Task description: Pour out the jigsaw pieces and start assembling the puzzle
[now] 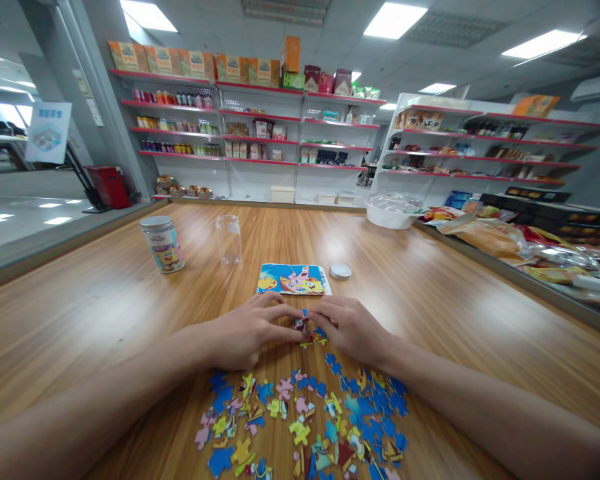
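Left grip [245, 328] | right grip [353, 327] | both apparently grasping puzzle pieces [316, 337] | lying between them

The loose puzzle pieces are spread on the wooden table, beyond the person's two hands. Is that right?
Not quite: the head view shows the loose puzzle pieces on the near side of the left hand and right hand. They are indeed spread on the wooden table.

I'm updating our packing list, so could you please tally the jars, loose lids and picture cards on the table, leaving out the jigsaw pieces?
Jars: 2 (a lidded cartoon-printed jar, a clear jar)
Loose lids: 1 (silver round lid)
Picture cards: 1 (cartoon picture card)
Total: 4
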Demonstrator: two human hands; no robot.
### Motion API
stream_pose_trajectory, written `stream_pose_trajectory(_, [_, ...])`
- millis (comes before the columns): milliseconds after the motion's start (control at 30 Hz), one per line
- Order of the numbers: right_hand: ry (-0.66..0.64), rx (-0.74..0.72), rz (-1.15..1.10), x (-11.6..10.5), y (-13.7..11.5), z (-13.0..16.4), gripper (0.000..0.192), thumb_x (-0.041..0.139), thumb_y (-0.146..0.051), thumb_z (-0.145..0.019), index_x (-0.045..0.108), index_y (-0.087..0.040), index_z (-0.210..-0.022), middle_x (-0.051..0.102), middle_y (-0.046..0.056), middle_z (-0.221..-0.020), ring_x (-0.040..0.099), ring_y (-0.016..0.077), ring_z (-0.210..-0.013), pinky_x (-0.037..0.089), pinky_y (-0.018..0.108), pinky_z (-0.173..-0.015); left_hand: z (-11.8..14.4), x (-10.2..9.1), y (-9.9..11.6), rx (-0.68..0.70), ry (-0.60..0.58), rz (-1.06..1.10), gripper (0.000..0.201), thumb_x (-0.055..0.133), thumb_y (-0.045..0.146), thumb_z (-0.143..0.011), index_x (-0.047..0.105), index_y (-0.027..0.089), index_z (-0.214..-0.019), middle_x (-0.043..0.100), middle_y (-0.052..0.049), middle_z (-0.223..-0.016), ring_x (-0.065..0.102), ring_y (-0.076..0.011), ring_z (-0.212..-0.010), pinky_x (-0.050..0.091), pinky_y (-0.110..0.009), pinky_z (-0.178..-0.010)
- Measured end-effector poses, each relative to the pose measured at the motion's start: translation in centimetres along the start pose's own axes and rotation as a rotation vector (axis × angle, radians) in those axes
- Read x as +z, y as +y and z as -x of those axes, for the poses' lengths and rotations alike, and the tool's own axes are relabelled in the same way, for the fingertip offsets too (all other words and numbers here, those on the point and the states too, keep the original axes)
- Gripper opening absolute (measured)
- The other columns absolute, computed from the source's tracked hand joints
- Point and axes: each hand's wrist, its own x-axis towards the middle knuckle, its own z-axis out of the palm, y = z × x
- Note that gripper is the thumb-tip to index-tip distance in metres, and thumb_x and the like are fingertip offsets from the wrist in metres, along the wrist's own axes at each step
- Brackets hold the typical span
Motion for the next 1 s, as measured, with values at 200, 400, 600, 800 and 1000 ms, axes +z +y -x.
stream_pose_trajectory(200, [0.014,0.096,-0.015,0.3,0.4,0.0,0.022,0.049,-0.021,-0.098,0.067,-0.014,-0.085,0.069,0.006,-0.081,0.061,0.016,-0.072,0.043,0.027,-0.065,0.0,0.0,-0.1,0.009,0.039,0.017,0.081,0.058,-0.001,-0.064,0.053,0.034,-0.137,0.047,-0.002,-0.146,0.043,-0.0329,-0.123,0.038,-0.055,-0.107])
stream_pose_trajectory(400, [0.057,0.29,-0.091,0.0,0.6,-0.4,0.026,0.05,-0.022,-0.097,0.062,-0.015,-0.075,0.065,0.003,-0.071,0.057,0.0133,-0.064,0.037,0.024,-0.06,0.1,0.1,-0.1,0.005,0.045,0.023,0.081,0.058,-0.001,-0.067,0.051,0.036,-0.139,0.048,-0.002,-0.145,0.043,-0.033,-0.123,0.039,-0.055,-0.106])
stream_pose_trajectory(600, [0.042,0.325,-0.139,0.0,0.7,-0.4,0.027,0.051,-0.023,-0.095,0.063,-0.014,-0.073,0.062,0.0,-0.065,0.05,0.0105,-0.056,0.033,0.023,-0.055,0.1,0.2,-0.5,-0.006,0.054,0.013,0.08,0.055,-0.005,-0.066,0.054,0.033,-0.136,0.052,-0.003,-0.141,0.042,-0.0321,-0.123,0.038,-0.056,-0.107])
stream_pose_trajectory(800, [0.041,0.114,0.219,-0.4,1.4,-0.3,0.027,0.047,-0.021,-0.099,0.065,-0.013,-0.082,0.066,0.007,-0.079,0.057,0.0163,-0.072,0.038,0.028,-0.066,0.3,0.4,-1.0,-0.01,0.118,0.055,0.068,0.052,-0.006,-0.069,0.062,0.026,-0.127,0.056,-0.006,-0.135,0.044,-0.0295,-0.122,0.042,-0.051,-0.105])
stream_pose_trajectory(1000, [-0.086,-0.087,0.323,-0.8,0.8,-0.4,0.03,0.049,-0.021,-0.098,0.066,-0.014,-0.074,0.062,0.006,-0.078,0.054,0.0158,-0.075,0.037,0.028,-0.066,0.3,0.7,-1.1,-0.003,0.15,0.071,0.062,0.053,-0.005,-0.074,0.062,0.027,-0.127,0.059,-0.006,-0.131,0.044,-0.028,-0.122,0.04,-0.05,-0.107])
